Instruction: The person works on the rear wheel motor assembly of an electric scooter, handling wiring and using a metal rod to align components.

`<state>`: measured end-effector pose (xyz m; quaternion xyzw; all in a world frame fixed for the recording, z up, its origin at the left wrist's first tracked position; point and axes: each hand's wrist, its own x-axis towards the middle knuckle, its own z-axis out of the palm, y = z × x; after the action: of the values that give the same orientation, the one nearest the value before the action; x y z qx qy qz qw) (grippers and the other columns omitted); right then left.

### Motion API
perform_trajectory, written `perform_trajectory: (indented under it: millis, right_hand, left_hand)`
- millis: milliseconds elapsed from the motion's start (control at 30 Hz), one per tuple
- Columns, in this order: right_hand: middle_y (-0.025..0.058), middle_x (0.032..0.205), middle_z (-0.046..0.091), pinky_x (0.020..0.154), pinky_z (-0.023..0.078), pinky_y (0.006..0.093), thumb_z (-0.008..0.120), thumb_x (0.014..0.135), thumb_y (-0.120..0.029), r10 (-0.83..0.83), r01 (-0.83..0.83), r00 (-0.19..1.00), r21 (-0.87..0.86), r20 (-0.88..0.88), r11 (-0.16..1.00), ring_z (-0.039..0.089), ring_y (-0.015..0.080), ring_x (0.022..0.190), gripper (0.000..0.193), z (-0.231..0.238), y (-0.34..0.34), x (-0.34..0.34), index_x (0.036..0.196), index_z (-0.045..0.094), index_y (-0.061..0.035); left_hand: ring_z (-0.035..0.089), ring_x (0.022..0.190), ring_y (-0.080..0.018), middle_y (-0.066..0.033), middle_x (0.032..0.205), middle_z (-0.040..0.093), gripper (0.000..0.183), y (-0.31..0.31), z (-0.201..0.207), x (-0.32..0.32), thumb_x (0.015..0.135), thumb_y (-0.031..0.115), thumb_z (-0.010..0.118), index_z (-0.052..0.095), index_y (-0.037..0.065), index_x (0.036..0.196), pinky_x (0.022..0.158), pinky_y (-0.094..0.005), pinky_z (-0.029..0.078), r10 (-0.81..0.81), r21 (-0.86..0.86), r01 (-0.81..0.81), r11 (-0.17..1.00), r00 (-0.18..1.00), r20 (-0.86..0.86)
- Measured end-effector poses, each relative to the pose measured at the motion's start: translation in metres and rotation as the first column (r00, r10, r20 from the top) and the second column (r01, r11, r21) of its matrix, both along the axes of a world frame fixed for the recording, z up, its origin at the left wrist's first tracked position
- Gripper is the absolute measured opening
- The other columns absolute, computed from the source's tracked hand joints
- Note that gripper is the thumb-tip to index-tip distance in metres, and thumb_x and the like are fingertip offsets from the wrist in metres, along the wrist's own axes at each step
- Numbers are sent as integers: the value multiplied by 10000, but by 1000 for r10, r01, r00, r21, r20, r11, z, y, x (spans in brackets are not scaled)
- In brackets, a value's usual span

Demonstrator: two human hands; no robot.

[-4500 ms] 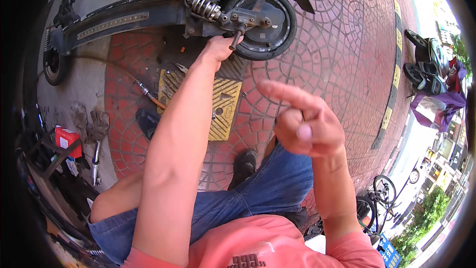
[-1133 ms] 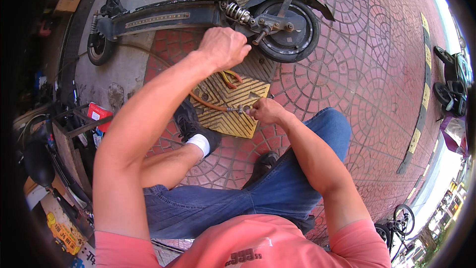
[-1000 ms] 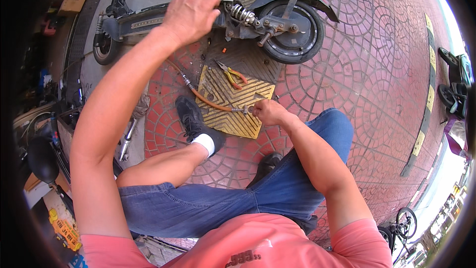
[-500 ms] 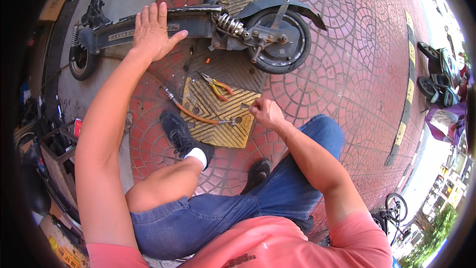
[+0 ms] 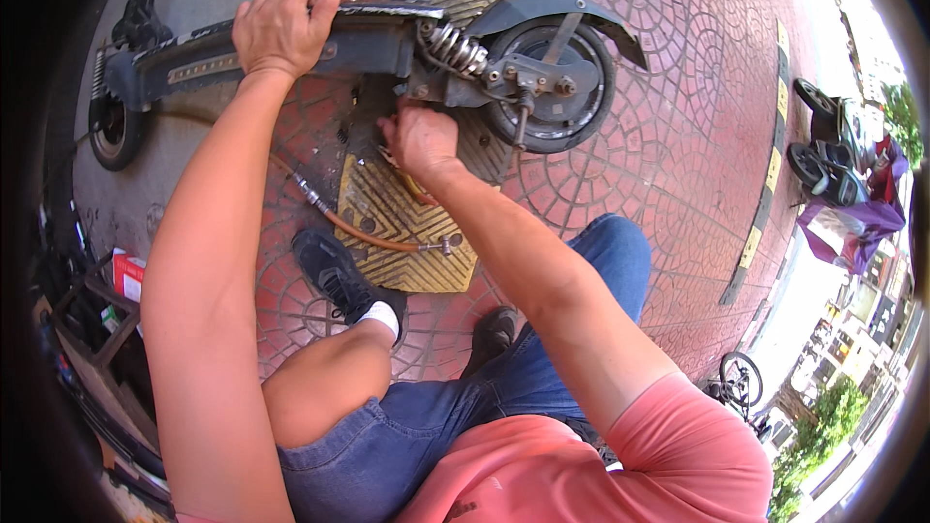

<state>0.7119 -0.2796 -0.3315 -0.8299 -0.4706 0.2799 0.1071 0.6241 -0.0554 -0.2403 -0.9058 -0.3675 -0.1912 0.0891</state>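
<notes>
from my remote seat i see my left hand (image 5: 283, 31) partly open, palm on the scuffed, dark scooter (image 5: 373, 46), fingers bent over its edge. my right hand (image 5: 423, 142) is half-curled below the frame, left of the round rubber wheel (image 5: 552, 87); i can't tell what it holds. beneath lies a ridged yellow mat (image 5: 426, 276), with a smooth orange hose (image 5: 363, 236) across it.

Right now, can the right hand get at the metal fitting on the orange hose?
Probably yes: the metal fitting lies uncovered on the yellow mat, nearer the body than the right hand, which is close to the scooter. Can't tell whether its grip is free.
</notes>
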Motion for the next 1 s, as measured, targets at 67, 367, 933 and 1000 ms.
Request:
perform_trajectory:
  millis: [67,367,933,1000]
  right_hand:
    - [194,1025,759,787,589,502,673,964,-372,61,-65,996,51,71,997,748,378,923,338,-13,5,-8,1124,656,-75]
    - [187,959,757,793,581,503,690,856,-238,81,-78,995,43,-65,996,739,389,916,294,4,-3,-3,1092,653,-68]
    - [150,938,793,804,581,377,731,924,-199,-539,540,837,294,-92,789,767,276,872,223,71,-188,149,1058,779,-27]
    - [150,963,788,832,576,403,721,927,-231,-535,504,845,311,19,806,759,316,913,219,75,-183,165,1047,785,-59]
  left_hand:
    - [658,938,-306,-37,905,693,518,-2,-2,-1,1047,586,480,662,149,836,830,-466,467,-13,-12,13,1000,1000,8]
    - [656,913,-278,-26,892,694,517,1,1,3,1033,596,503,677,160,818,833,-450,459,-14,-8,14,1000,1000,-7]
    - [655,951,-304,-42,928,693,517,0,-3,5,1049,582,473,662,140,857,864,-463,464,12,-30,-12,999,1000,2]
    - [657,959,-306,-42,936,697,513,-1,-3,6,1049,579,472,663,141,864,870,-463,466,7,-31,-6,999,1000,15]
